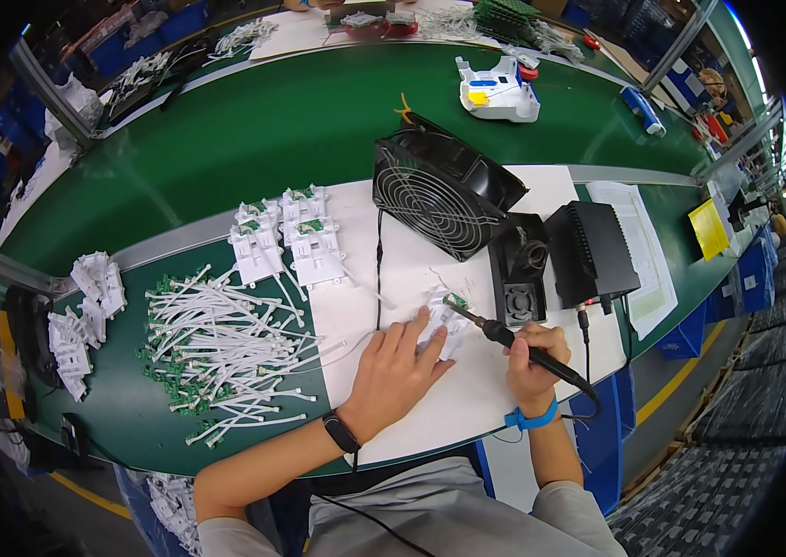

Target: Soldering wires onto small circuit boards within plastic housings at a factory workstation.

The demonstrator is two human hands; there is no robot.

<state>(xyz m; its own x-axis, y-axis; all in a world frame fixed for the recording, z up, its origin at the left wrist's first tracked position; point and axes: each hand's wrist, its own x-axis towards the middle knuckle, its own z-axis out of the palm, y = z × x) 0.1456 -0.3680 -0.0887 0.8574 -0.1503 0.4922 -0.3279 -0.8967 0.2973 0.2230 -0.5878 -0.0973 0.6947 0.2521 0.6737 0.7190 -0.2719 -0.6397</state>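
My right hand is closed around the dark handle of a soldering iron, whose tip points left. The tip meets a small green circuit board on a white plastic part lying on the white work sheet. From the left, my left hand reaches over with fingers stretched and apart, the fingertips resting at this part's edge. Part of the white piece is hidden under the fingers. Thin white wires run out beside my left hand toward a pile of white cables with green boards.
Ahead stands a black fan, beside an iron holder and a black power box. White plastic parts with boards stand left of it; more white parts lie far left. A white housing sits on the green belt.
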